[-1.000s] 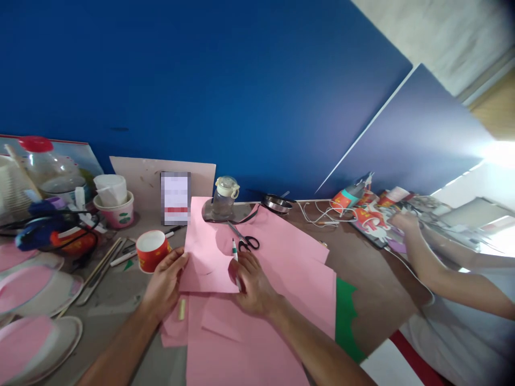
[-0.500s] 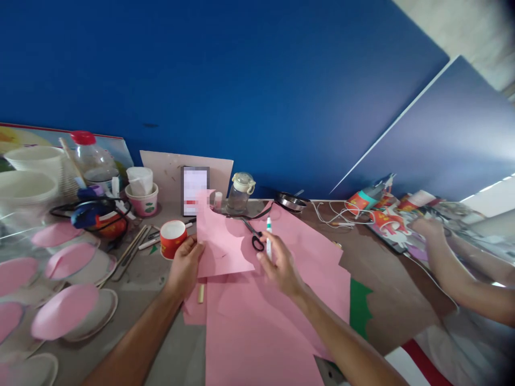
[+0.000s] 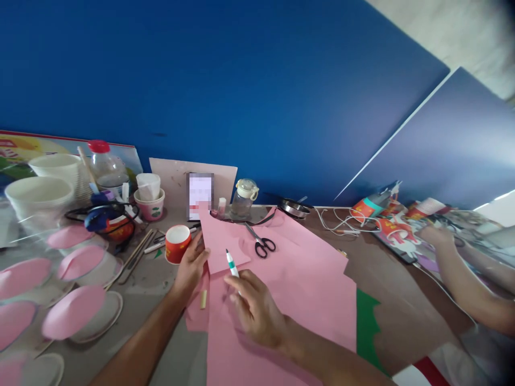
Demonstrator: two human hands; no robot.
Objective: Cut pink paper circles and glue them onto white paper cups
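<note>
My left hand [image 3: 195,261] grips the left edge of a cut piece of pink paper [image 3: 221,244], which lies over a larger pink sheet [image 3: 289,300]. Between the fingers of my right hand [image 3: 255,305] is a white marker with a green band [image 3: 230,262]; its dark tip is bare and points up and away, over the cut piece. A pair of scissors with black handles [image 3: 263,247] rests on the pink paper beyond my right hand. Just left of my left hand stands a red paper cup [image 3: 177,246].
Bowls topped with pink paper cones [image 3: 74,311] and stacked white cups [image 3: 40,193] crowd the left. A phone [image 3: 200,193] and a glass jar [image 3: 243,199] stand at the back. On the right, a co-worker's arm [image 3: 450,268] reaches over cluttered craft things; a white cable [image 3: 341,222] lies nearby.
My right hand has moved left and nearer, and the marker has swung from upright to a leftward tilt. The cut pink piece now lies lower, and the scissors show fully.
</note>
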